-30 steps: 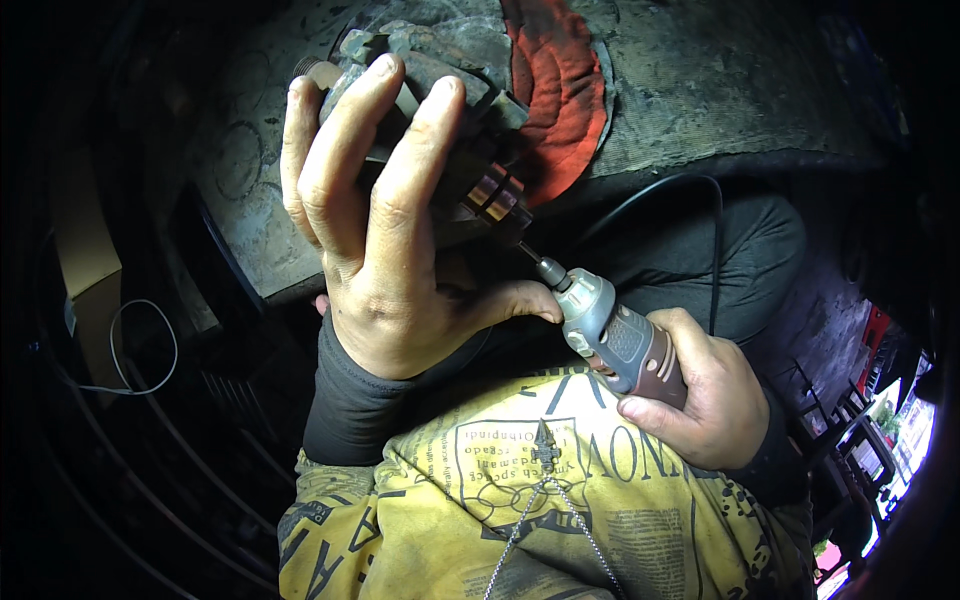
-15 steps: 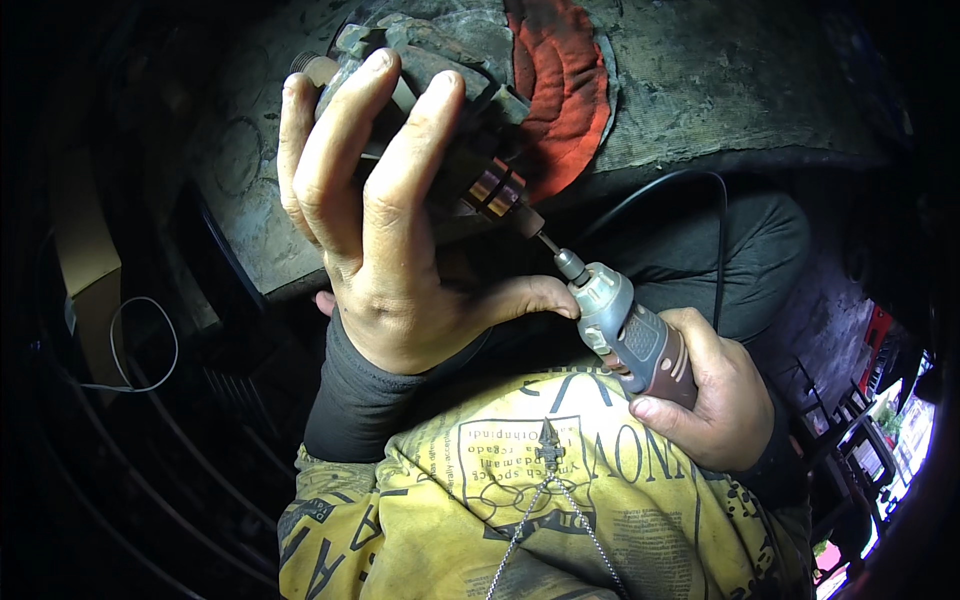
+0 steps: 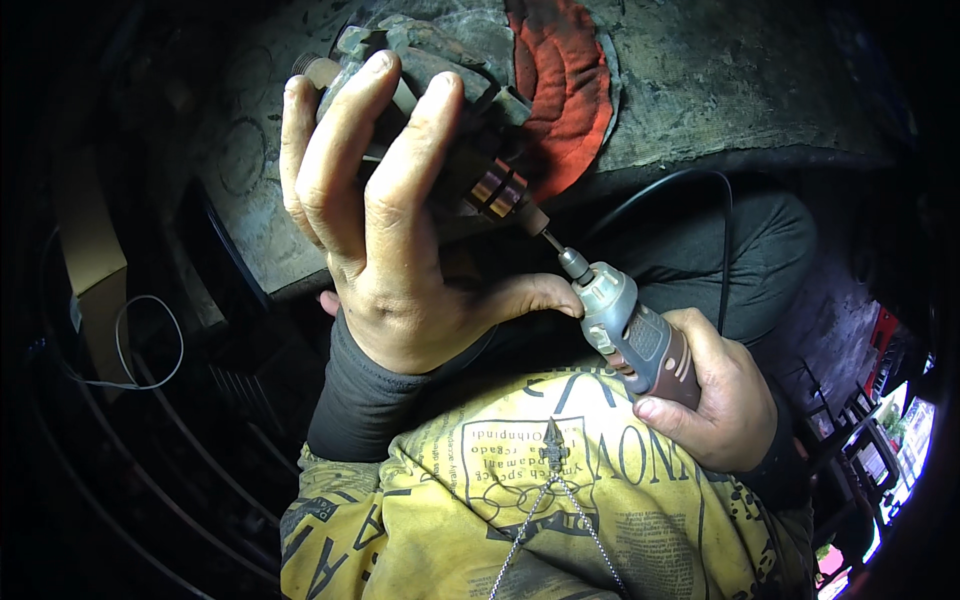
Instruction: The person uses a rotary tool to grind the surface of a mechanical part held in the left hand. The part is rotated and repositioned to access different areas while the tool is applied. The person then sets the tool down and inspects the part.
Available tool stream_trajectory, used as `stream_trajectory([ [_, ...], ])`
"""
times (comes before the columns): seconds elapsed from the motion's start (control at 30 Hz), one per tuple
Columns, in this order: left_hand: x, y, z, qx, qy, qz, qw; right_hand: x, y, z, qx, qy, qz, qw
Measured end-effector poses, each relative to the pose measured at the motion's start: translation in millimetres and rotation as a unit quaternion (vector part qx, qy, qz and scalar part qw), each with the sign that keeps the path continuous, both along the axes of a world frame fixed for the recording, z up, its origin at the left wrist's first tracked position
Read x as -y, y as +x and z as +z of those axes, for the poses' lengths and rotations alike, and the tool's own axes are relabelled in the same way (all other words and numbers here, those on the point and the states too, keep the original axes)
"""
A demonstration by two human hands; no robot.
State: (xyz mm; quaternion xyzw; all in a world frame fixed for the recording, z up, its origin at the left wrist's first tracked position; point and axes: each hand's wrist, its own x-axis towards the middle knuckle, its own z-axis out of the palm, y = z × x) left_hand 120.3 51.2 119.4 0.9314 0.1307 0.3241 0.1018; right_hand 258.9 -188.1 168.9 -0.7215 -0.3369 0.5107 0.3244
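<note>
My right hand [image 3: 722, 400] is wrapped round the body of a grey and brown rotary tool [image 3: 650, 340], which tilts up and to the left. From its chuck [image 3: 575, 264] a thin shank runs to a short brownish cylinder [image 3: 533, 217], right at the end of a shiny copper-coloured round metal part [image 3: 497, 188]. Whether the two touch, I cannot tell. My left hand [image 3: 385, 250] has its fingers stretched upward over a worn metal clamp or vise [image 3: 440, 60] that partly hides behind them. Its thumb rests against the tool's nose.
A red quilted cloth pad [image 3: 570, 100] lies by the clamp on a worn, mat-covered bench [image 3: 720, 110]. A black cable [image 3: 726, 230] loops right of the tool, over my dark trouser leg. At left are a cardboard piece [image 3: 95, 290] and a pale cord [image 3: 180, 340].
The view has shifted very slightly. Both hands and the rotary tool keep practically the same pose against the metal part.
</note>
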Motion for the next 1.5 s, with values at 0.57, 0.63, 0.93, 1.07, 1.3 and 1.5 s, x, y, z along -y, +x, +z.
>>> stream_trajectory([
  [0.57, 2.6, 0.8, 2.4, -0.016, -0.030, -0.011, 0.999, 0.5, 9.7, 6.3, -0.052, -0.077, 0.055, 0.994],
  [0.63, 2.7, 0.5, 2.9, -0.015, -0.035, -0.014, 0.999, 1.7, 10.4, 5.8, -0.053, -0.101, 0.060, 0.992],
  [0.93, 1.9, 1.7, 1.8, 0.005, -0.035, -0.009, 0.999, 4.9, -0.4, -2.6, -0.013, 0.005, 0.000, 1.000],
  [1.07, 3.1, 0.7, 4.2, -0.020, -0.038, -0.011, 0.999, 3.0, 9.2, 5.6, -0.045, -0.081, 0.069, 0.993],
  [1.3, 2.7, 1.6, 1.3, -0.006, -0.028, -0.005, 1.000, 6.4, -0.4, -4.1, -0.013, 0.005, -0.004, 1.000],
  [1.5, 3.2, 0.4, 3.1, -0.018, -0.040, -0.012, 0.999, 13.4, 0.7, -8.7, -0.007, -0.007, 0.024, 1.000],
])
